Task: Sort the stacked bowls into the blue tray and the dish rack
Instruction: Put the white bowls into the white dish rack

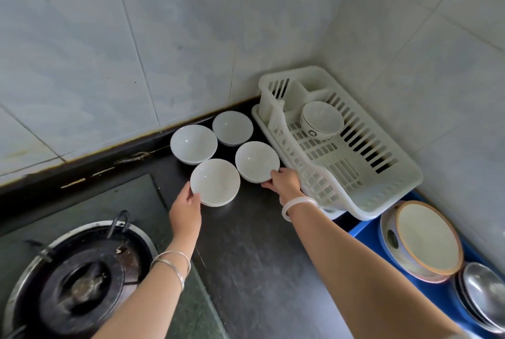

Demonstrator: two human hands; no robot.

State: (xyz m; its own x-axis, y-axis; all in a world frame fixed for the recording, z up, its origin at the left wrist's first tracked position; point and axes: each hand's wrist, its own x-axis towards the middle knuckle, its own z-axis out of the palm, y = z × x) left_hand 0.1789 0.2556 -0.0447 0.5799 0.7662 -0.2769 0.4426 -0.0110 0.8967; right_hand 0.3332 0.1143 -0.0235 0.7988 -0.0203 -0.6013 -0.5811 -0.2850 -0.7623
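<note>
- The dark counter (259, 256) is flat and a little shiny. It lies under the dish rack (404, 174) and runs out to the left of it.
- The dish rack is white plastic with lots of slots. It looks hard and light.
- The round black stove burner (79, 281) is far to the left of the dish rack, nearer to the person.
- The blue tray (366, 232) is smooth, and it pokes out from the near end of the dish rack.
- A big bowl (426, 237) with an orange rim leans in the tray, with shiny metal bowls (483, 292) beside it.
- Four white bowls sit close together just left of the dish rack: two back bowls (232, 127) by the wall, the front left bowl (215, 182) and the front right bowl (257, 161).
- They look smooth, hard and slippery, and I think they would break if dropped. The rim is the best place to hold.
- One patterned bowl (322, 120) lies tipped inside the dish rack.
- The left hand (185, 207) grips the front left bowl by its edge, thumb on top.
- The right hand (284, 182) holds the near edge of the front right bowl, next to the dish rack.
</note>
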